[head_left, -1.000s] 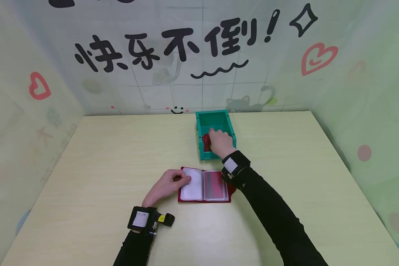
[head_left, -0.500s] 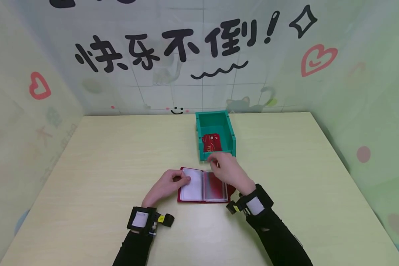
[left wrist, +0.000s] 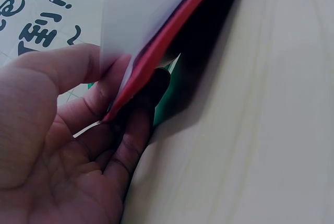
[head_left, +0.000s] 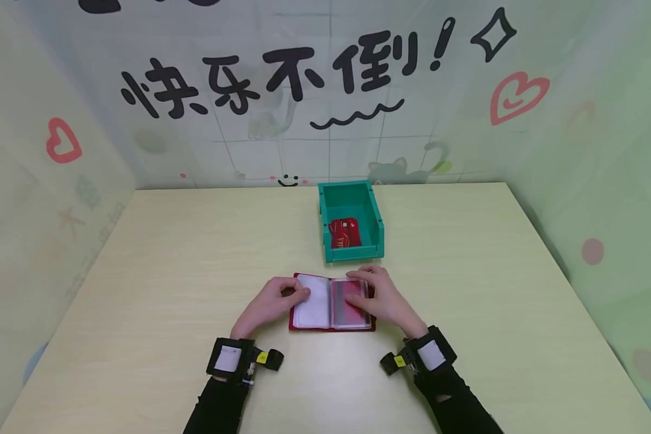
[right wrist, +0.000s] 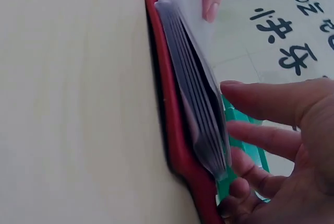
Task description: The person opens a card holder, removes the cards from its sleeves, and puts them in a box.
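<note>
A small card holder (head_left: pixel 313 310) with a red cover lies open on the table, a whitish page at left and a stack of clear sleeves (right wrist: pixel 201 88) at right. Red shows through the top sleeve (head_left: pixel 352 313). My left hand (head_left: pixel 271 304) pinches the left edge of the holder, thumb on the page and fingers under the red cover (left wrist: pixel 141 75). At the right side, my right hand (head_left: pixel 387 301) has its thumb (right wrist: pixel 261 98) on the top sleeve's edge, its other fingers loosely bent beside the stack.
Behind the holder stands a green plastic box (head_left: pixel 354 253) with several red cards (head_left: pixel 345 234) lying at its near end. Printed fabric walls (head_left: pixel 249 138) rise at the table's back and sides. Each wrist wears a black camera band (head_left: pixel 230 358).
My right hand has come back from the green box to the right side of the card holder, and red cards lie visible in the box. My left hand has kept its hold.
</note>
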